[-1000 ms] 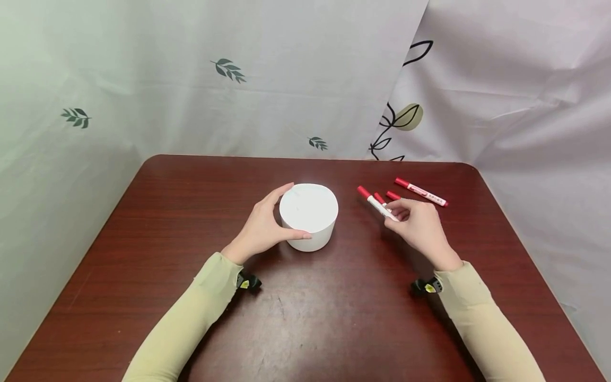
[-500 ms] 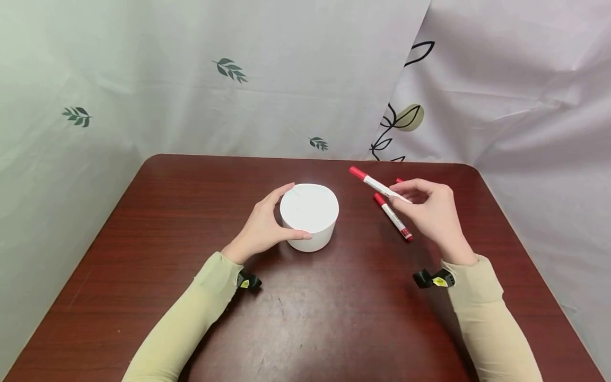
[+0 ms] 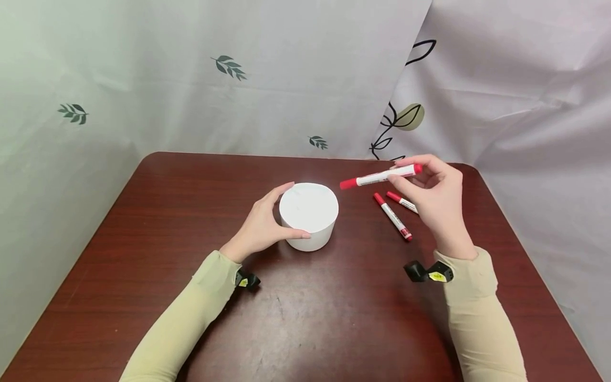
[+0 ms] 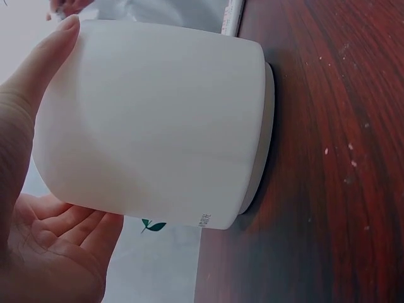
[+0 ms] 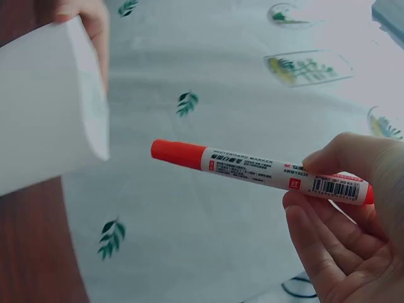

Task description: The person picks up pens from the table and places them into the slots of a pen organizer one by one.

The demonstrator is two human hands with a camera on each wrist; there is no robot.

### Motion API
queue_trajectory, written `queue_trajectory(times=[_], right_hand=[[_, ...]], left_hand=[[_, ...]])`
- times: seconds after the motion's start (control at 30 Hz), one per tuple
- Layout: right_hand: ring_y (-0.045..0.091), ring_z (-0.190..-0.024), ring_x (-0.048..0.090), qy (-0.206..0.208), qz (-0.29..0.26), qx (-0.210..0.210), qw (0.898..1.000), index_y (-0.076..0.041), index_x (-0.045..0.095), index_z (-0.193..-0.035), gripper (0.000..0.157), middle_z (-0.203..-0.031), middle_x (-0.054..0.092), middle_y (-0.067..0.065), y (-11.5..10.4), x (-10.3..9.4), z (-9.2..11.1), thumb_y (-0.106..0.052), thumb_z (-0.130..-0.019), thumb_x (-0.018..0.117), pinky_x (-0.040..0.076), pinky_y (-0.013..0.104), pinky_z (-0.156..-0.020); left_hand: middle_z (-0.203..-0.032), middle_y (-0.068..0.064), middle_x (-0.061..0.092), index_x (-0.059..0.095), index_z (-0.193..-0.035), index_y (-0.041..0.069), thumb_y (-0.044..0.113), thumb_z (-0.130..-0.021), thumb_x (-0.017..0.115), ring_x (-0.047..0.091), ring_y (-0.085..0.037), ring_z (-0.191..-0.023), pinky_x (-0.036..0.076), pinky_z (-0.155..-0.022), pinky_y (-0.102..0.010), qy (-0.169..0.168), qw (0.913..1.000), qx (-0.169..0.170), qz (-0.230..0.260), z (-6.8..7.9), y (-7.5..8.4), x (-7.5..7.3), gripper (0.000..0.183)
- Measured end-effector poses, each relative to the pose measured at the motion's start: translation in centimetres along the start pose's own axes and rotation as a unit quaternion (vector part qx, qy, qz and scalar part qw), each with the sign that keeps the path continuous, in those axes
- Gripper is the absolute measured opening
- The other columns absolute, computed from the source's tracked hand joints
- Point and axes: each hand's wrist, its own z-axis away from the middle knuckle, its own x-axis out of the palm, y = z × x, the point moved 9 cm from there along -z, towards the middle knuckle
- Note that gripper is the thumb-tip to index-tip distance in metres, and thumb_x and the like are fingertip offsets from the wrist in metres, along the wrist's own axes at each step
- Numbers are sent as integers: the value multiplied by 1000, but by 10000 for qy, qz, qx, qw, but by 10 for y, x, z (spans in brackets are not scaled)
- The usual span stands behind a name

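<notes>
My left hand (image 3: 262, 225) grips a white round container (image 3: 312, 239) from its left side, thumb on the near side and fingers round the far side. In the left wrist view the container (image 4: 158, 120) stands on the table, with a narrower base ring. My right hand (image 3: 441, 199) pinches a red-capped whiteboard marker (image 3: 379, 177) between thumb and fingers, above the table and right of the container. The marker (image 5: 252, 172) lies nearly level, its cap pointing toward the container (image 5: 44, 107) without touching it. Whether the container's top is open is unclear from the glare.
Two red-and-white markers, a nearer marker (image 3: 393, 217) and a farther marker (image 3: 403, 202), lie on the dark wooden table (image 3: 334, 307) below my right hand. A pale leaf-printed cloth (image 3: 267, 106) hangs behind the table's far edge.
My right hand has lifted a marker off the table, raised it and turned it from slanting to nearly level. The left hand and the container have stayed in place.
</notes>
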Motion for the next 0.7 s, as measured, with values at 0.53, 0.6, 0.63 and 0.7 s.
queue_trajectory(times=[0.53, 0.6, 0.63, 0.7], right_hand=[[26, -75, 63, -847, 87, -147, 9963, 3, 66, -104, 29, -92, 65, 20, -7, 47, -7, 5, -76, 73, 52, 28, -69], [27, -76, 63, -1005, 292, -72, 9945, 1, 66, -104, 29, -93, 65, 20, -3, 54, -6, 3, -77, 74, 52, 30, -70], [28, -76, 63, -1090, 353, -37, 9934, 0, 66, -104, 29, -92, 65, 18, -1, 57, -5, 2, -77, 74, 53, 30, -70], [28, -76, 63, -1255, 467, 10, 9910, 0, 66, -104, 29, -91, 66, 16, 6, 65, -5, 2, -76, 74, 53, 32, -71]], left_hand=[[-132, 21, 43, 37, -140, 35, 59, -50, 85, 44, -1, -114, 42, -90, -36, -22, 9999, 57, 81, 0, 1, -1, 104], [-132, 21, 43, 37, -139, 37, 58, -50, 85, 44, -1, -114, 41, -91, -36, -18, 9999, 81, 78, 0, 2, -1, 103], [-132, 21, 43, 37, -139, 37, 58, -50, 85, 44, -2, -115, 41, -91, -36, -16, 9999, 99, 73, 0, 2, -1, 103], [-131, 20, 44, 37, -139, 37, 58, -50, 85, 44, -2, -114, 41, -91, -36, -9, 9999, 126, 75, 0, 2, -1, 104]])
